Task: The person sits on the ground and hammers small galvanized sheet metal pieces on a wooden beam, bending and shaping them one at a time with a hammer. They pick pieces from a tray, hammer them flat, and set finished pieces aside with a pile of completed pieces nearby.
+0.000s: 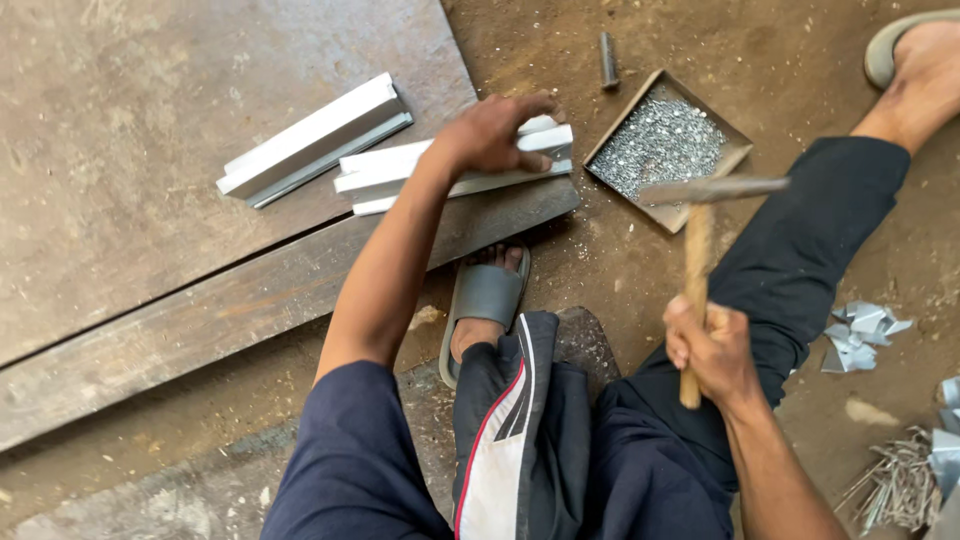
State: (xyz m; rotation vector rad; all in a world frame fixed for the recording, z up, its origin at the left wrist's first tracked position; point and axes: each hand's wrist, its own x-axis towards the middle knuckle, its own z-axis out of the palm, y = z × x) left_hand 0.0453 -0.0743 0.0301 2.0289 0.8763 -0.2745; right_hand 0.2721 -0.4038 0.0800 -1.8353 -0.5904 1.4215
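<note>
My left hand (492, 132) presses down on a white metal channel piece (392, 172) lying on a rusty steel plate (150, 130). A second white channel piece (312, 140) lies just to its left, apart from the hand. My right hand (708, 345) grips the wooden handle of a hammer (697, 240), raised with its steel head level over a shallow cardboard tray (728, 160) of small silvery rivets (658, 142).
A steel bar (230, 310) lies along the plate's near edge. My sandalled foot (486, 295) rests beside it, the other foot (915, 60) at top right. A dark metal pin (607, 58) lies on the dirt. Metal scraps (860, 332) and shavings (900, 485) lie at right.
</note>
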